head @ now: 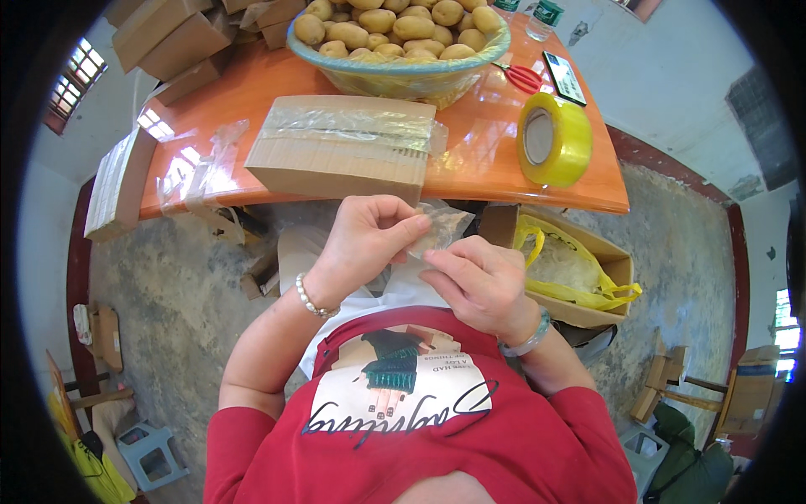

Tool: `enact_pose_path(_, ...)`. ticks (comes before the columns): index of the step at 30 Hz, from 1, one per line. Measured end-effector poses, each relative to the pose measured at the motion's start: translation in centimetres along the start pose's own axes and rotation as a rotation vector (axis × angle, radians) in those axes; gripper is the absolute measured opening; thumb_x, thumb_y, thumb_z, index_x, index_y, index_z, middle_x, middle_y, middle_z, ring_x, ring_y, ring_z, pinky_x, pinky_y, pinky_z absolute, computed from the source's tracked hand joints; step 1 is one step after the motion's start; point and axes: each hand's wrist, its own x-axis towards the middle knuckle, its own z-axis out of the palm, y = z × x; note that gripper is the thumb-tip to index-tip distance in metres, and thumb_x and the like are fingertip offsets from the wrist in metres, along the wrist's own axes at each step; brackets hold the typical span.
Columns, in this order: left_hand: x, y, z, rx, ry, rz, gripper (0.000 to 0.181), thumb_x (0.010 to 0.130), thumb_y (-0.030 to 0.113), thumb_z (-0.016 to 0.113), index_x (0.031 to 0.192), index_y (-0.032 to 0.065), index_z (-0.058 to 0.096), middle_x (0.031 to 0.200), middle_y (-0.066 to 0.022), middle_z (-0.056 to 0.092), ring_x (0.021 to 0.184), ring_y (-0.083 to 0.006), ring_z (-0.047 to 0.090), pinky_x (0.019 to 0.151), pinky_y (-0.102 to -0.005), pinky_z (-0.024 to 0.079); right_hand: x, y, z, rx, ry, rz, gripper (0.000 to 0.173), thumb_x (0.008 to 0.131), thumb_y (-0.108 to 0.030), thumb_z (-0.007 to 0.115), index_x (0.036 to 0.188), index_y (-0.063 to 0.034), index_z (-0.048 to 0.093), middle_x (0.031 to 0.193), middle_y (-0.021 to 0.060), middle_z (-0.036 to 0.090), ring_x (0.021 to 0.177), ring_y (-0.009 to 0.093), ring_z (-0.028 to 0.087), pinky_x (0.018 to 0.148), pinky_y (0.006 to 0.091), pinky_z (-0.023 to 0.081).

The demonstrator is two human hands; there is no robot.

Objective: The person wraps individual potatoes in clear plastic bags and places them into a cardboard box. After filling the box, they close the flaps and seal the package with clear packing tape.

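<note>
Below the table's front edge, my left hand (381, 236) pinches a piece of clear plastic (446, 228) between thumb and fingers. My right hand (482, 283) has its thumb and fingertips on the plastic's lower edge. A taped cardboard box (343, 148) lies just beyond my left hand on the orange table (478, 160). To its right a large roll of clear yellowish tape (557, 140) stands on its side. Behind the box, a blue-rimmed basin (403, 70) lined with plastic holds potatoes (414, 28).
Red-handled scissors (524, 78), a phone (564, 77) and a bottle (544, 20) lie or stand at the back right. Boxes (182, 47) are stacked at the back left. Tape strips (204, 167) cling to the table's left part. Under the table, a carton (620, 264) holds a yellow bag (570, 268).
</note>
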Motion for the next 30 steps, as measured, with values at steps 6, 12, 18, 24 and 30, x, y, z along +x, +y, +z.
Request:
enact_pose_path(6,-0.6,-0.4,0.2,0.057,0.046,0.05,0.014,0.088,0.013,0.066,0.083,-0.0001,0.066,0.068,0.001,0.062,0.057,-0.0021,0.053,0.05,-0.0167,0.043,-0.3,-0.4,0.4,0.19,0.02,0.208,0.014,0.072,0.001,0.073,0.084,-0.0025,0.068,0.071,0.0064,0.058,0.053,0.015,0.056,0.045,0.0254,0.041)
enact_pose_path(12,-0.9,-1.1,0.7,0.047,0.148,0.14,0.014,0.086,0.01,0.066,0.084,-0.0029,0.065,0.067,0.0004,0.061,0.058,-0.0032,0.052,0.052,-0.0197,0.042,-1.2,-0.1,0.0,0.844,0.115,0.613,0.004,0.078,0.006,0.067,0.08,0.0029,0.064,0.07,0.0044,0.057,0.051,0.008,0.05,0.044,0.0206,0.037)
enact_pose_path(18,-1.2,-1.3,-0.4,0.007,0.13,0.04,0.014,0.088,0.013,0.066,0.083,0.0,0.065,0.067,0.0002,0.061,0.055,-0.0041,0.052,0.05,-0.0182,0.042,-2.5,1.9,-1.8,1.097,0.152,0.835,0.011,0.08,-0.004,0.071,0.089,-0.0007,0.065,0.066,0.0027,0.059,0.054,0.007,0.052,0.048,0.0199,0.04)
enact_pose_path(24,-0.6,-1.9,-0.8,-0.284,-0.028,-0.129,0.014,0.089,0.013,0.064,0.082,0.001,0.065,0.069,-0.0007,0.06,0.053,-0.0058,0.052,0.047,-0.0192,0.043,-1.3,1.3,-1.7,-0.108,0.12,0.095,0.03,0.067,-0.007,0.077,0.096,-0.0072,0.067,0.093,0.0121,0.065,0.09,0.029,0.061,0.074,0.0369,0.051)
enact_pose_path(30,-0.6,-1.8,0.3,-0.346,-0.121,-0.246,0.022,0.09,0.021,0.064,0.079,0.0022,0.065,0.067,-0.001,0.061,0.053,-0.0066,0.052,0.047,-0.0201,0.042,-0.3,1.9,-1.1,0.063,0.019,-0.044,0.018,0.072,-0.003,0.075,0.087,-0.0023,0.067,0.092,0.0116,0.066,0.092,0.03,0.062,0.078,0.036,0.05)
